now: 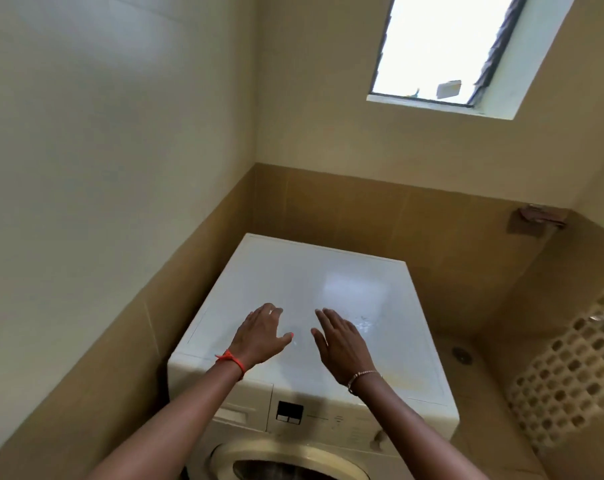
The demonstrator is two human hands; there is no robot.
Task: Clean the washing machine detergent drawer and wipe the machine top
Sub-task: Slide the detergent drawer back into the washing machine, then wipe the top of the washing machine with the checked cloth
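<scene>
A white front-loading washing machine stands in the corner, its flat top glossy with a few small wet spots near the right side. The detergent drawer sits closed at the front left, beside a dark display panel. My left hand, with a red wrist band, hovers over the top with fingers relaxed and holds nothing. My right hand, wearing a thin bracelet, hovers beside it, fingers straight and empty. The round door shows at the bottom edge.
Tiled walls close in on the left and behind the machine. A window is high on the back wall. A perforated lattice panel stands at the right, with a floor drain between it and the machine. A brown wall fitting hangs at the right.
</scene>
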